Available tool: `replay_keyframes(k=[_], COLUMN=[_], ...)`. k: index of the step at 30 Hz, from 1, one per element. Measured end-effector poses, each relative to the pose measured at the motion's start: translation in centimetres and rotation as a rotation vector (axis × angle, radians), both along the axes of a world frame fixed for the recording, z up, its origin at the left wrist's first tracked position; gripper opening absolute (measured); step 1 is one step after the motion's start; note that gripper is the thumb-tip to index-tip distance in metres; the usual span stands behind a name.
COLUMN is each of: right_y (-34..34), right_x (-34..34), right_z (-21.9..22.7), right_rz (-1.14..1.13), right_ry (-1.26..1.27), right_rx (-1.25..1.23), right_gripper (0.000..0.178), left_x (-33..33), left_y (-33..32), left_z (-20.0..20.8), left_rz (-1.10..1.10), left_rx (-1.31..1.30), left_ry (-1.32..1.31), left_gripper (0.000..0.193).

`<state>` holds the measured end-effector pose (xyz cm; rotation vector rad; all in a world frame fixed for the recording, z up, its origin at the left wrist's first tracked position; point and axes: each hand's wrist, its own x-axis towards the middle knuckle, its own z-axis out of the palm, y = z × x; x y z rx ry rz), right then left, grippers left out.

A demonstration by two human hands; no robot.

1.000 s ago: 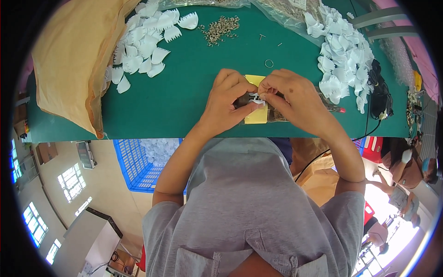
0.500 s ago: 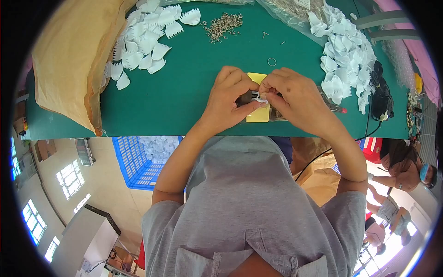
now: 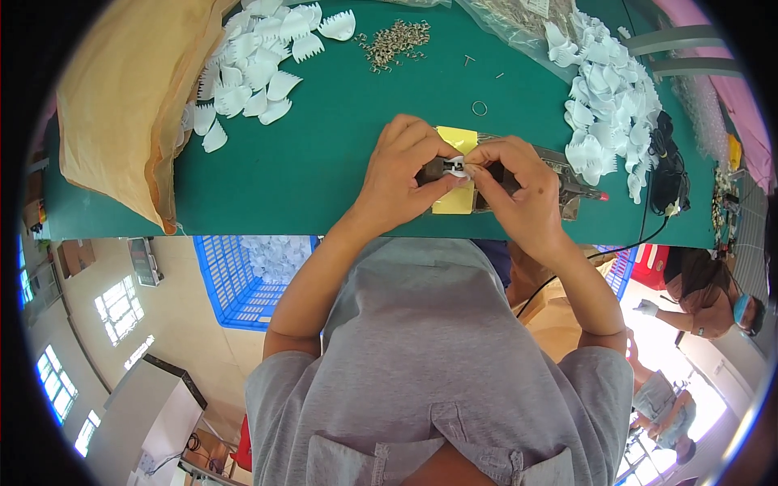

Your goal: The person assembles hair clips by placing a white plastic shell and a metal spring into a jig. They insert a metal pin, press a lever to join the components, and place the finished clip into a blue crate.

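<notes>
At the middle of the table's near edge, my left hand (image 3: pixel 399 176) closes its thumb and fingers on a small white claw clip (image 3: pixel 457 172) with a dark part inside it. From the other side, my right hand (image 3: pixel 520 188) pinches the same clip between thumb and fingertips. Both hands are over a metal bench fixture (image 3: pixel 570 180), which has a yellow plate (image 3: pixel 454 202) across it and a red tip at its right end. My fingers hide part of the clip and the fixture beneath it.
White toothed clip halves (image 3: pixel 261 65) lie at the far left, with another heap (image 3: pixel 601 105) at right. Small metal springs (image 3: pixel 395 42) are piled at the back, near a wire ring (image 3: pixel 480 108). A brown paper sack (image 3: pixel 121 113) stands left; a blue crate (image 3: pixel 235 292) sits below.
My right hand and forearm have shifted inward and lower, so more of the fixture shows on the right. My left hand stays in nearly the same place. People in the right background have moved.
</notes>
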<state>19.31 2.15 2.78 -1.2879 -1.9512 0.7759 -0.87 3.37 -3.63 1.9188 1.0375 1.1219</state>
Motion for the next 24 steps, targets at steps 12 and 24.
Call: replay_keyframes(k=[12, 24], right_y=[5.4, 2.7], right_x=[1.9, 0.5], right_z=[1.3, 1.4], right_rz=[0.005, 0.175], right_ry=[-0.094, -0.116], right_rx=[-0.120, -0.114], right_gripper=[0.013, 0.007], left_x=[0.4, 0.5], left_y=[-0.4, -0.2], left_z=[0.7, 0.4], left_rz=[0.089, 0.075], left_rx=[-0.087, -0.050], left_ry=[-0.088, -0.112], left_gripper=[0.079, 0.085])
